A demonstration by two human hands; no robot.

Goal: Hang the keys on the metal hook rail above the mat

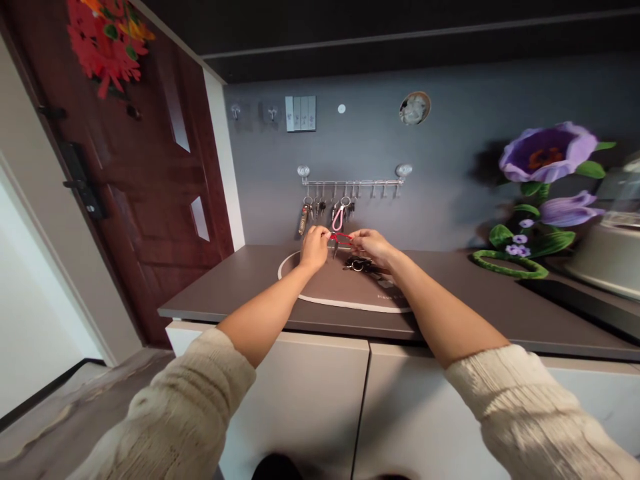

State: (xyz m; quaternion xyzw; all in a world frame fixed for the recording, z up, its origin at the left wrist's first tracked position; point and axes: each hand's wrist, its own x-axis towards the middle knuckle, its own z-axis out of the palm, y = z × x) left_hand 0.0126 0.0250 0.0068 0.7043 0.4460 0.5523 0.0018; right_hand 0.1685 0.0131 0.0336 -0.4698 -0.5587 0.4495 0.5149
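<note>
A thin red cord (343, 237) stretches between my two hands, just above the counter. My left hand (314, 248) is closed at the cord's left end, where a key (335, 251) hangs down. At the other end, my right hand (371, 247) pinches the cord with fingers together. Below it, a dark bunch of keys with a ring (357, 265) lies on a brown mat (330, 287) with a pale edge. Behind my hands a clear hook rail (355, 183) on the wall carries several key sets, one with a pink loop (339, 218).
The dark counter (215, 287) has white cabinet doors (295, 393) beneath it. Purple fabric flowers (550, 157) stand to the right, beside a beige rounded object (610, 253). A dark red door (135, 167) is on the left. A dark shelf (400, 40) overhangs the counter.
</note>
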